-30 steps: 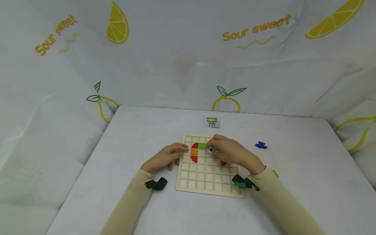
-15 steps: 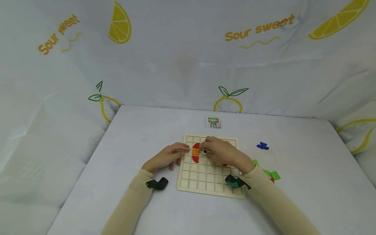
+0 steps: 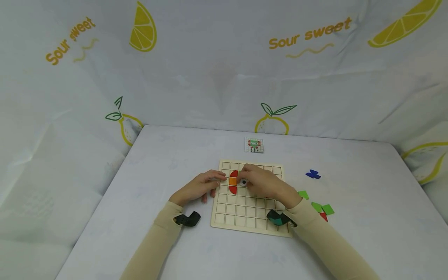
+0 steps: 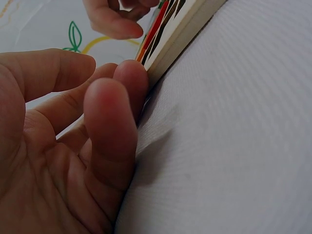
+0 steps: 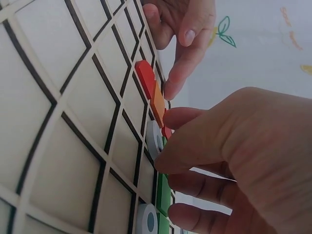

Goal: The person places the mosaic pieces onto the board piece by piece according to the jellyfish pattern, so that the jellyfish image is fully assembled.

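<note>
A pale wooden grid board (image 3: 241, 212) lies on the table. On its left side sit two red quarter-round tiles (image 3: 232, 190) with an orange square tile (image 3: 232, 181) between them. My right hand (image 3: 264, 182) is over the upper middle, thumb and forefinger pinching a white disc with a dark dot (image 5: 154, 139) beside the orange tile. A second such disc (image 5: 146, 219) and green tiles (image 5: 164, 195) show on the board in the right wrist view. My left hand (image 3: 197, 187) rests at the board's left edge, fingertips touching it, fingers loosely bent.
Behind the board lies a small picture card (image 3: 254, 145). To the right are blue pieces (image 3: 313, 174), several green tiles (image 3: 328, 209) and a red piece (image 3: 323, 216). A white printed cloth (image 3: 217, 77) hangs behind the table.
My right hand has moved left over the board with the white disc, to beside the orange tile. This uncovers green and red pieces at the right. My left hand stays at the board's edge.
</note>
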Tool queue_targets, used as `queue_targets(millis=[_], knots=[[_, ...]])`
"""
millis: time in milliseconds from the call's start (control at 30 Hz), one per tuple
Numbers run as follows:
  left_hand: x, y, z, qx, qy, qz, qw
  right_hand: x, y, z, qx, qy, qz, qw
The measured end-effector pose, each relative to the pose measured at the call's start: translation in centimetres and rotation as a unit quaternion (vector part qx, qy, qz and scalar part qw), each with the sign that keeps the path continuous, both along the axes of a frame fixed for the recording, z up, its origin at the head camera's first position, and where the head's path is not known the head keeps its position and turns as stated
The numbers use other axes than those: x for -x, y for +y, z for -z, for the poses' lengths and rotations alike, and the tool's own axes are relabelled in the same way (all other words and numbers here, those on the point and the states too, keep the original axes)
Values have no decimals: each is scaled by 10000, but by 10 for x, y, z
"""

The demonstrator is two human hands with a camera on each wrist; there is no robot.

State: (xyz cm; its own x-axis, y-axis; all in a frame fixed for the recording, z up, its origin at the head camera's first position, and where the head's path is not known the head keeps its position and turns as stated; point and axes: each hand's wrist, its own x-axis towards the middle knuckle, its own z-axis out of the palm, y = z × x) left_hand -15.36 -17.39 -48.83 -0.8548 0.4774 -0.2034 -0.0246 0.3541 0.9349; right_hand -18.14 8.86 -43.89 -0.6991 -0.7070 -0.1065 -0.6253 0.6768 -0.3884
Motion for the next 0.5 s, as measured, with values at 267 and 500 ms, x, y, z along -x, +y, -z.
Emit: queue_targets(millis=[267,500], knots=[[-1,0,-1,-35,14,-3,10000,1,0,2,-12,-117,179,9998],[-1,0,-1,-33,10,2,10000,0,-2,2,92,-178,215,9996]])
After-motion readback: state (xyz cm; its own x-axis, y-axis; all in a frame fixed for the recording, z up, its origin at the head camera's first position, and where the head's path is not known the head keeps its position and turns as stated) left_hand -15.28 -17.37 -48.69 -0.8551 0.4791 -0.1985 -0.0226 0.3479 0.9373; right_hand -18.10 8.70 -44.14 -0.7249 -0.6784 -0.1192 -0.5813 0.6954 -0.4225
